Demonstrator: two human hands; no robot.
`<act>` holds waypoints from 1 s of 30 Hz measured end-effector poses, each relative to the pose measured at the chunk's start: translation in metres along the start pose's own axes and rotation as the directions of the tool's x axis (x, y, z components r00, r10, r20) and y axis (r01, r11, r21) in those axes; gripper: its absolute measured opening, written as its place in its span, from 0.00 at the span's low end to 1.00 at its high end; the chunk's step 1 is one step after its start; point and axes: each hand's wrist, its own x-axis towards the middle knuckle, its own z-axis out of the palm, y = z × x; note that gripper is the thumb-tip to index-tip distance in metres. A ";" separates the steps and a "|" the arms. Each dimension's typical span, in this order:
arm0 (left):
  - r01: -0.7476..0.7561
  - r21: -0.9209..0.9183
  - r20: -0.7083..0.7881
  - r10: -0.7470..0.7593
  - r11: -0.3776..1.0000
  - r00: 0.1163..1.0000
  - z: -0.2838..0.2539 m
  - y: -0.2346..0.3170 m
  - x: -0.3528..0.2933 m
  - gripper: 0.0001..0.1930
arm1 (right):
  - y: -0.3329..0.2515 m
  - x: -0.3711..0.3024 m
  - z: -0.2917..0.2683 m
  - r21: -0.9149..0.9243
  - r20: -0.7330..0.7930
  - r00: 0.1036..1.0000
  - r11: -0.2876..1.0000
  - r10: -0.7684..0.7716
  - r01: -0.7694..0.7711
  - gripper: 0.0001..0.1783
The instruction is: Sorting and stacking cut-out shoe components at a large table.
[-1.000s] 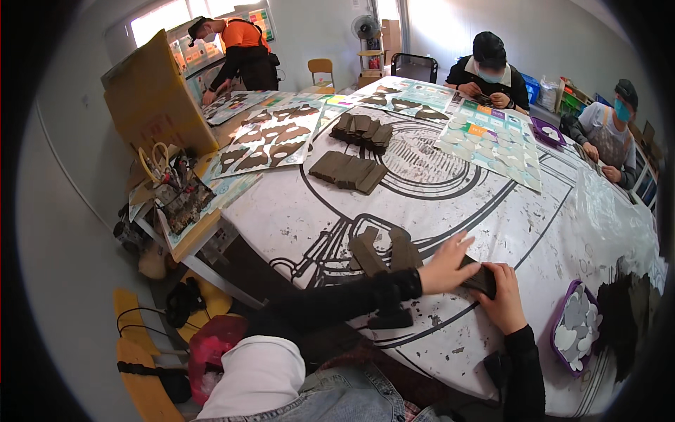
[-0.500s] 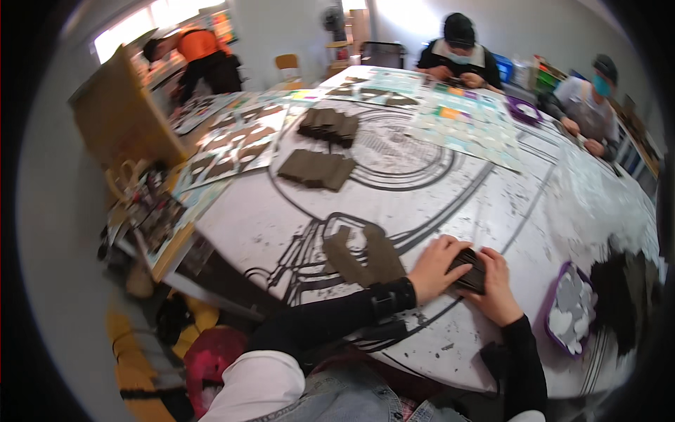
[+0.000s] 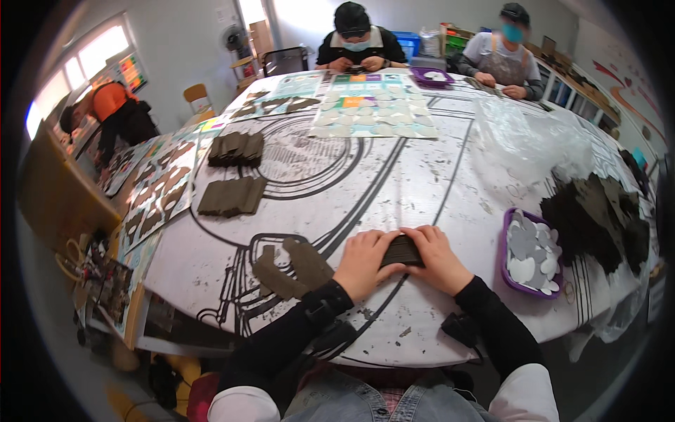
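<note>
Near the front edge of the broad white worktop printed with black lines [image 3: 450, 190], I have both hands around one compact stack of thin, dark olive-brown sheets [image 3: 401, 253]. My left hand [image 3: 361, 263] is partly closed on the stack's left side, fingers curling to the far edge, thumb along the near one; my right hand [image 3: 439, 260] mirrors it on the right, so the stack is held between them. The edges facing me look fairly even, though the hands hide the ends and I cannot tell how hard they press. To hold it well, I would push in equally from both sides, level the edges with the fingertips and go easy on the squeeze, since sheets this thin could bow or slip. Loose, strap-like dark olive-brown pieces [image 3: 308, 261] lie just beside my black left sleeve [image 3: 281, 344], so I would lift that arm before sweeping it leftward. A flat, squarish dark olive-brown pile [image 3: 232, 196] sits well apart, farther left; the purple plastic basket [image 3: 505, 254] of white and grey ovals [image 3: 522, 270] stands to the right
</note>
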 end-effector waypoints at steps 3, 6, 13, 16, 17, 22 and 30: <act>-0.019 -0.009 -0.001 0.019 1.000 1.000 0.001 -0.002 -0.001 0.30 | -0.005 -0.001 0.001 -0.002 -0.033 0.999 1.000 0.013 -0.013 0.41; -0.016 -0.025 -0.009 0.015 1.000 1.000 0.003 -0.001 -0.001 0.30 | -0.005 -0.003 0.000 -0.031 -0.098 0.995 0.999 -0.036 0.033 0.42; 0.018 -0.020 -0.006 -0.018 1.000 1.000 0.002 -0.001 -0.003 0.30 | -0.001 -0.011 0.001 -0.112 0.027 0.996 0.990 0.087 -0.084 0.50; 0.031 0.002 -0.089 -0.031 1.000 0.996 0.001 -0.001 0.001 0.31 | 0.014 -0.017 0.003 -0.234 -0.056 0.989 0.961 0.140 -0.150 0.57; 0.042 -0.002 -0.049 -0.042 0.999 0.998 0.003 -0.001 0.000 0.31 | 0.016 -0.020 0.009 -0.220 -0.019 0.995 0.971 0.095 -0.097 0.57; 0.052 -0.025 -0.011 -0.052 0.998 0.999 0.001 -0.004 0.004 0.32 | 0.000 -0.011 0.008 -0.177 0.054 0.998 0.984 0.032 -0.022 0.60; 0.016 -0.019 0.004 -0.016 1.000 1.000 0.000 -0.006 0.002 0.33 | -0.001 -0.003 -0.007 0.171 0.105 0.986 0.975 0.126 -0.143 0.49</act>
